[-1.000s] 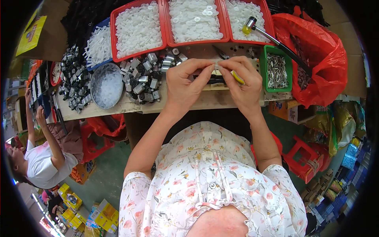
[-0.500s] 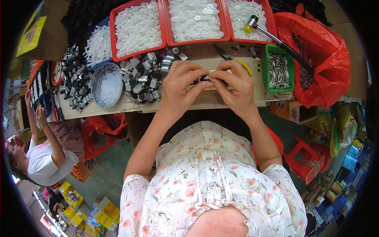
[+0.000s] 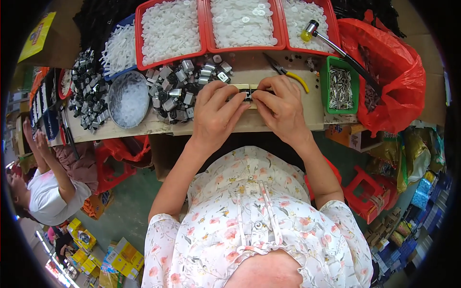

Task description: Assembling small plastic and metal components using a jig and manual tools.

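A small black part with pale details (image 3: 248,94) sits in a cream block (image 3: 252,87) at the front of the table. My left hand (image 3: 214,110) is closed, its thumb and forefinger pressed against the left side of the black part. From the other side, my right hand (image 3: 283,106) pinches at the right end of that part; whatever is between its fingertips is too small to make out. Left of my left hand lies a heap of metal-and-black blocks (image 3: 170,91). Pliers with a yellow handle (image 3: 288,74) lie beyond my right hand.
Red trays (image 3: 206,48) of white plastic pieces line the back. A bowl (image 3: 111,108) stands left; a green bin (image 3: 356,103) of metal pins stands right, by a red bag (image 3: 401,91). A hammer (image 3: 348,57) lies across them. Another person (image 3: 55,192) works at far left.
My fingertips have drawn slightly apart, so the black part and cream block now show between them. The other person's hands have moved lower.
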Available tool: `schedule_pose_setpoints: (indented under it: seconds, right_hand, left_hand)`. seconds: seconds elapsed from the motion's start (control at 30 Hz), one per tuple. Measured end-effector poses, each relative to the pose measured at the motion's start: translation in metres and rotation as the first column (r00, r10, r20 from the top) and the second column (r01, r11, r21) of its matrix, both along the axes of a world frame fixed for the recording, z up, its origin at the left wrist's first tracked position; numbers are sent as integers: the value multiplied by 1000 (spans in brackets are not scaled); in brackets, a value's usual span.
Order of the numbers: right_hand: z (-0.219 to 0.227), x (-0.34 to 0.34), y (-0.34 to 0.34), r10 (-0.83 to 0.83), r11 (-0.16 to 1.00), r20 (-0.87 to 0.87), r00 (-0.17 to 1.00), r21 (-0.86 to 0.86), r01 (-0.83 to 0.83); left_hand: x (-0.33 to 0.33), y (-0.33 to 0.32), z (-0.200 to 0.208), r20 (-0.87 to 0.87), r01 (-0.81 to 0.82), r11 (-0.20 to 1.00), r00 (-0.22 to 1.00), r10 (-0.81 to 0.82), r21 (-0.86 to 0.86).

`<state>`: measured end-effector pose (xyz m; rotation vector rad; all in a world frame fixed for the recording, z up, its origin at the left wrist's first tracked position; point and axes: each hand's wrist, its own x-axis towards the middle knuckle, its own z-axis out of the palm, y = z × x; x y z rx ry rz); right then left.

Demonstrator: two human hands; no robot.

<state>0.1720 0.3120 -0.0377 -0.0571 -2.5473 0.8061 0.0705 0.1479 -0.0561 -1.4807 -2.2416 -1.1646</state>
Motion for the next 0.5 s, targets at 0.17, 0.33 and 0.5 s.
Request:
schedule_pose_setpoints:
  seconds: [0.17, 0.33, 0.5]
  right_hand:
    - [9, 0, -11, -18, 968, 102, 995, 251, -8]
    - [7, -3, -2, 30, 973, 140, 990, 224, -61]
    - [6, -4, 2, 24, 995, 133, 991, 97, -37]
  left_hand:
    - [0, -2, -3, -13, 4, 999, 1000, -4, 32]
    - [1, -3, -1, -13, -2, 1000, 1000, 2, 15]
    - [2, -2, 6, 1, -1, 999, 1000, 1, -36]
